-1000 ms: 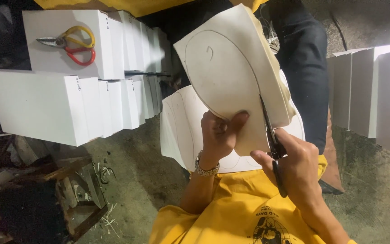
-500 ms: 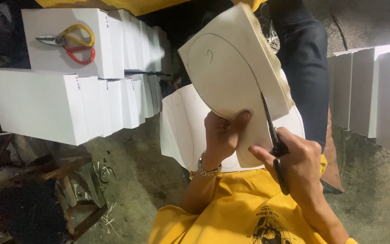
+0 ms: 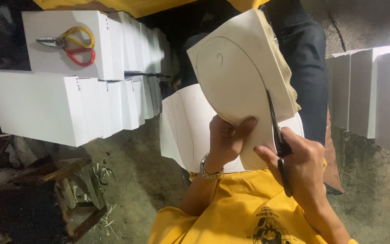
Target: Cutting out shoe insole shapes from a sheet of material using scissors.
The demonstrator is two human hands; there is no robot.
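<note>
At frame centre the left hand point(image 3: 224, 142) pinches the light, bendy white sheet point(image 3: 240, 77) near its lower edge while the right hand point(image 3: 301, 165) grips scissors point(image 3: 277, 140).

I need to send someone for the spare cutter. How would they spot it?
Look to the stacked rows of white rectangular boxes at the left. On the top box lies a pair of snips with yellow and red loop handles, the only coloured thing there.

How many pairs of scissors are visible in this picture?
2: the dark scissors in the right hand, cutting the white sheet; the yellow-and-red scissors on a white box, upper left. Others may be hidden.
</note>
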